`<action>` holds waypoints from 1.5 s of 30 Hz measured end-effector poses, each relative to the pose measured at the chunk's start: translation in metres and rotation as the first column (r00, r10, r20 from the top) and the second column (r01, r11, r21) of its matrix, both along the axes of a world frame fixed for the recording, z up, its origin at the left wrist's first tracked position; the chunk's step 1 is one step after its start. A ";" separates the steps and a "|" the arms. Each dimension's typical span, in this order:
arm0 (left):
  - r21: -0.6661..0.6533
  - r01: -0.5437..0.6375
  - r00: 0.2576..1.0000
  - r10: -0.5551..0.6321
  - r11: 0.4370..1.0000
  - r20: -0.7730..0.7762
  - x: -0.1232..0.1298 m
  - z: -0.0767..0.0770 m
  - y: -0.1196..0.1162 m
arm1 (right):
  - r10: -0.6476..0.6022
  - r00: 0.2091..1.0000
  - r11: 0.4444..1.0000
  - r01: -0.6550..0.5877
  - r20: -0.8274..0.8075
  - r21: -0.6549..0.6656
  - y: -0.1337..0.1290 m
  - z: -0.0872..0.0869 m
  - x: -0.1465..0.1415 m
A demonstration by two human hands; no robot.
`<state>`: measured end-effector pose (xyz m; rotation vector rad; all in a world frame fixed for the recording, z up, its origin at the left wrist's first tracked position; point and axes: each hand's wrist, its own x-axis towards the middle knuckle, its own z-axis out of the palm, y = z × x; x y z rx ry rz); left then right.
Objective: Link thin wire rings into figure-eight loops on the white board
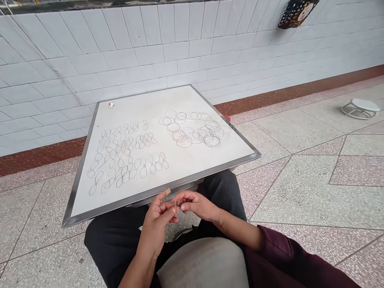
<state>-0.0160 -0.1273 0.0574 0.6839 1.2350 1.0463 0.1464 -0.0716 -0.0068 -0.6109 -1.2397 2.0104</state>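
Observation:
Over my lap, just off the table's near edge, my left hand [162,211] and my right hand [193,203] meet with fingertips pinched on a thin wire [181,201]. Its shape between the fingers is too fine to make out, though a bit of green and orange shows there. A tan bandage wraps one left fingertip. On the table's left half, rows of thin wire figure-eights [143,172] lie flat. Round wire loops [211,140], many overlapping, are spread over the right half.
The white table [120,205] has a grey metal rim and stands against a tiled wall [177,52]. A small white and red object [111,105] sits at its far left corner. To the right, a low white stool [364,105] is on the floor. A dark patterned bag [295,15] hangs above.

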 end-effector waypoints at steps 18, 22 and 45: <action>-0.058 -0.013 1.000 0.014 0.998 0.014 0.005 0.005 0.000 | -0.063 0.997 0.981 0.070 -0.042 0.181 0.000 -0.008 -0.001; -0.079 0.008 1.000 -0.011 0.997 -0.027 0.004 0.008 0.000 | -0.349 0.928 0.698 0.168 0.126 0.696 0.005 0.000 0.012; 0.154 0.124 0.973 -0.090 0.980 -0.211 0.004 0.005 -0.006 | -0.443 0.895 0.085 -0.021 0.057 0.996 0.009 0.022 0.024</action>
